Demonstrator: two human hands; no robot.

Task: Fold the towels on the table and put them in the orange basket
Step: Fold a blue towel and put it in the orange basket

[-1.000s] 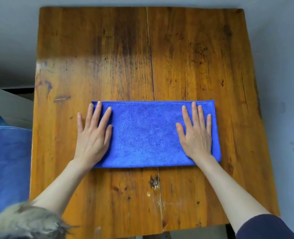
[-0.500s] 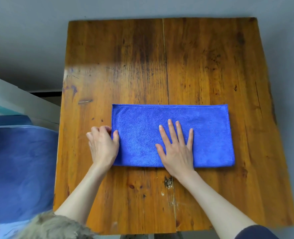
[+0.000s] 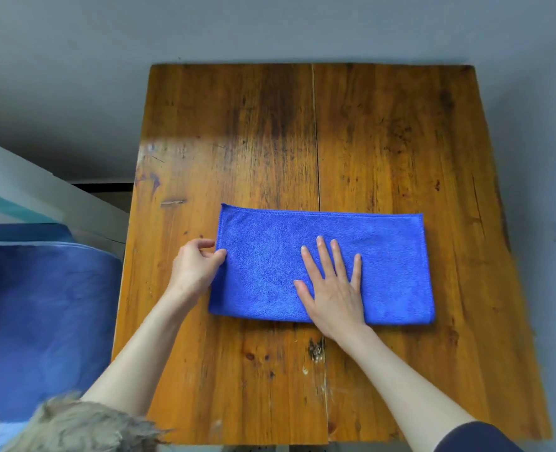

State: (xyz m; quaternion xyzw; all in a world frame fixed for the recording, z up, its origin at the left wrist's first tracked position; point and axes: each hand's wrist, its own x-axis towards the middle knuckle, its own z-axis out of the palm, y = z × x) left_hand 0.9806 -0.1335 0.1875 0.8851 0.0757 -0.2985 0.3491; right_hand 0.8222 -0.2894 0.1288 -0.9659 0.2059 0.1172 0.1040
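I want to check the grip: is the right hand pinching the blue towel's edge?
No, the right hand lies flat with straight fingers on the blue microfibre towel; the left hand pinches its edge.

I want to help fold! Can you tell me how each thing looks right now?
blue towel: folded into a long strip, lying flat on the table.
left hand: pinches the towel's left edge.
right hand: flat on the towel's middle, fingers straight and spread.
wooden table: bears the towel; a crack runs down its middle.
orange basket: not in view.
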